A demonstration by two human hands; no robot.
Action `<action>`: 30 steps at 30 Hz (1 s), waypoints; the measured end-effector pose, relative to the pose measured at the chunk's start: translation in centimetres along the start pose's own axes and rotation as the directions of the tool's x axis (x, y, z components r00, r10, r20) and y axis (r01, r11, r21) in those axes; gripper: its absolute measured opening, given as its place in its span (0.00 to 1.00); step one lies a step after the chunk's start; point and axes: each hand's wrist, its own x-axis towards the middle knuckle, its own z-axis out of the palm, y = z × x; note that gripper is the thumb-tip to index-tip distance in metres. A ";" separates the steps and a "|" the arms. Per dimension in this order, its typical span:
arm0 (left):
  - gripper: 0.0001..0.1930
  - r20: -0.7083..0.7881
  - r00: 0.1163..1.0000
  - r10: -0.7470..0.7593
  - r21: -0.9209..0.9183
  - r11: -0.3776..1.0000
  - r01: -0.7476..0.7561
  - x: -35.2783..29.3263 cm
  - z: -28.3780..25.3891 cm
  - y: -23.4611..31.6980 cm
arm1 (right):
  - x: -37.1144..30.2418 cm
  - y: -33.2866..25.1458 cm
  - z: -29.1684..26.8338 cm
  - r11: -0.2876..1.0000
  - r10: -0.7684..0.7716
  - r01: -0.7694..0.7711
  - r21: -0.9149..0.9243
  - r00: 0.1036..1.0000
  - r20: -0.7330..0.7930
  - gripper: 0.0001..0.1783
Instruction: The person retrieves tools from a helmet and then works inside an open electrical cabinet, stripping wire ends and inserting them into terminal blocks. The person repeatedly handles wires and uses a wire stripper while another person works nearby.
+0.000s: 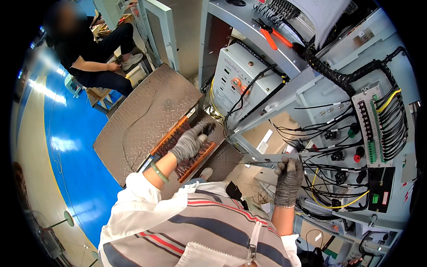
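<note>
The right hand [288, 181] pinches a thin wire [260, 163] beside the wired panel [320, 95] (the wire's far end is hard to make out), while the left hand [190, 144], its grip impossible to tell, partly hides the orange rack [198, 162].

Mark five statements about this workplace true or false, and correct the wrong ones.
1. The left hand wears a grey glove. True.
2. The right hand grips the orange-handled pliers. False: they lie on the cabinet's grey ledge.
3. A green bangle circles the left wrist. True.
4. The smooth floor at left is mostly red. False: it is mostly blue.
5. The co-worker at upper left is seated. True.
</note>
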 end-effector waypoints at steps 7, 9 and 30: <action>0.12 -0.008 0.981 -0.195 -0.549 0.821 0.159 16.0 0.0 1.0 | -2.4 3.1 -2.1 0.989 0.127 -0.132 -0.063 0.989 -0.081 0.08; 0.12 -0.083 0.977 -0.196 -0.632 0.768 0.101 22.0 0.0 3.3 | -2.7 2.9 -2.8 0.991 0.129 -0.132 -0.028 0.988 -0.086 0.08; 0.21 -0.287 0.941 0.178 0.652 0.756 0.056 37.3 3.2 8.4 | -1.2 3.0 -9.2 0.966 0.247 -0.214 0.146 0.928 -0.280 0.08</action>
